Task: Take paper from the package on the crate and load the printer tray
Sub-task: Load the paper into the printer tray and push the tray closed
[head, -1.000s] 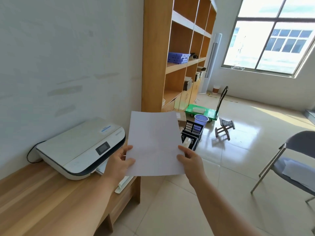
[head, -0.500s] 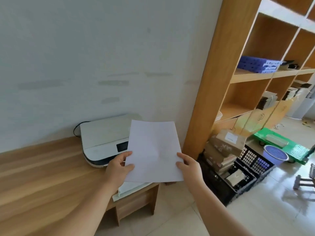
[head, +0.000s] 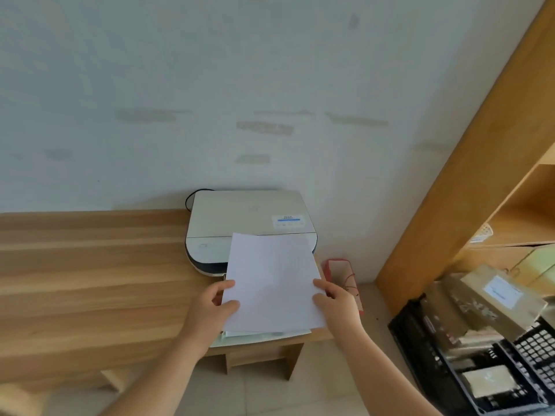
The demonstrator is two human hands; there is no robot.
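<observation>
Closest to the camera, the person's two bare forearms reach forward, and both hands are pinching one white sheet of paper (head: 271,283) by its side edges: left hand (head: 210,310) with thumb on top at the lower left edge, right hand (head: 338,301) clamped on the right edge. The sheet is held flat-ish, tilted a bit, right over the printer tray (head: 258,336), which sticks out past the desk's front edge with some paper already lying in it. Just behind that is the printer (head: 240,217), white top with a dark band, sitting at the right end of the wooden desk (head: 90,280) against the wall. Off to the right on the floor there's a black crate (head: 450,364) with paper packages (head: 492,298) stacked on it, next to a tall wooden shelf unit (head: 468,175)
</observation>
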